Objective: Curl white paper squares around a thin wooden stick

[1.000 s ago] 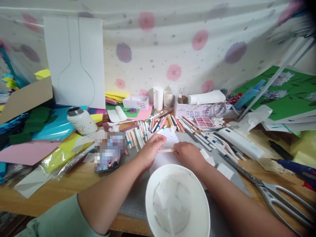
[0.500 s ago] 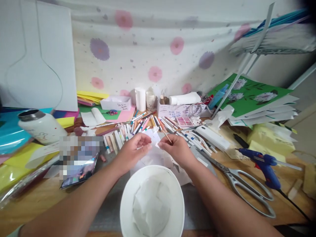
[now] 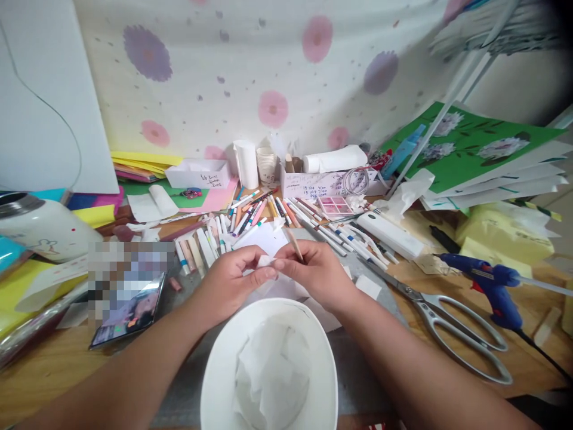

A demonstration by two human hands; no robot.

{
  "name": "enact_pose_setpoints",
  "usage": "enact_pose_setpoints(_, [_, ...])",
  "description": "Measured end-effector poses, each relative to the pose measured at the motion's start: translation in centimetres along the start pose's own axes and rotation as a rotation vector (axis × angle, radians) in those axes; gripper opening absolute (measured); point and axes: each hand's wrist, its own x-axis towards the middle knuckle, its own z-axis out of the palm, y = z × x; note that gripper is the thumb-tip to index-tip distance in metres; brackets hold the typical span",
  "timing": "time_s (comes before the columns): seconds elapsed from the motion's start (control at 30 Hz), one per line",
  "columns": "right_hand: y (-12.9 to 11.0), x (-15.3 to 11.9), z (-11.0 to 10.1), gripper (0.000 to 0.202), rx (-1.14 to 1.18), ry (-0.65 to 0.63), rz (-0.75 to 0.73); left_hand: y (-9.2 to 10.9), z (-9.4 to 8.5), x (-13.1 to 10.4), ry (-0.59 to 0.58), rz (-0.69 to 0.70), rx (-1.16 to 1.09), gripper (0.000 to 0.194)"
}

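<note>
My left hand [image 3: 235,279] pinches a small white piece of paper [image 3: 266,261] between thumb and forefinger. My right hand [image 3: 316,272] meets it there, its fingertips also at the paper's edge. A thin wooden stick [image 3: 295,245] is held in my right fingers and points up and away; its lower end is hidden by the hand. Below both hands stands a white tub [image 3: 210,364] with crumpled white tissue [image 3: 273,370] inside. White paper sheets [image 3: 268,237] lie under and behind the hands.
Many markers [image 3: 250,218] are spread behind the hands. Large scissors [image 3: 465,334] and a blue glue gun [image 3: 487,280] lie at right. On the left are a phone [image 3: 129,310] and a white bottle [image 3: 40,230]. Boxes [image 3: 197,174] and paper cups [image 3: 267,166] line the back.
My left hand has come in to the right and closed on the small white paper. Both hands now meet at it. The view has shifted slightly.
</note>
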Motion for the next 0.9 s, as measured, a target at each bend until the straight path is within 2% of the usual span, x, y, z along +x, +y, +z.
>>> enact_pose_setpoints(0.1, [-0.1, -0.1, -0.4, 0.024, 0.098, 0.047, -0.062, 0.4, 0.0, -0.4, 0.018, -0.022, -0.149, 0.025])
enact_pose_setpoints(0.27, [-0.9, -0.9, -1.2, 0.047, 0.231, 0.091, -0.225, 1.4, -0.1, -0.8, 0.061, -0.005, -0.497, 0.025])
enact_pose_setpoints(0.3, [-1.1, -1.2, -1.3, 0.047, 0.201, 0.090, -0.312, 1.5, 0.0, -0.8, 0.056, -0.016, -0.549, 0.025])
enact_pose_setpoints(0.37, [-1.5, -1.8, -1.4, 0.046, 0.126, 0.088, -0.383, 1.5, 0.0, -0.8, 0.055, -0.040, -0.636, 0.024])
enact_pose_setpoints(0.43, [-1.8, -2.2, -1.2, 0.043, 0.113, 0.088, -0.384, 1.4, 0.0, -0.8, 0.062, -0.074, -0.705, 0.024])
enact_pose_setpoints(0.53, [-2.1, -2.2, -0.8, 0.027, 0.140, 0.079, -0.414, 1.4, 0.1, -0.8, 0.067, -0.124, -0.783, 0.025])
enact_pose_setpoints(0.63, [-2.5, -2.1, -0.6, 0.016, 0.046, 0.069, -0.484, 1.4, 0.1, -0.9, 0.063, -0.138, -0.852, 0.025])
enact_pose_setpoints(0.73, [-2.9, -2.3, -0.6, 0.013, -0.084, 0.080, -0.523, 1.5, 0.3, -1.0, 0.057, -0.160, -0.917, 0.024])
enact_pose_setpoints(0.9, [-3.0, -2.7, -0.4, 0.016, -0.157, 0.125, -0.536, 1.3, 0.3, -1.1, 0.029, -0.185, -0.957, 0.026])
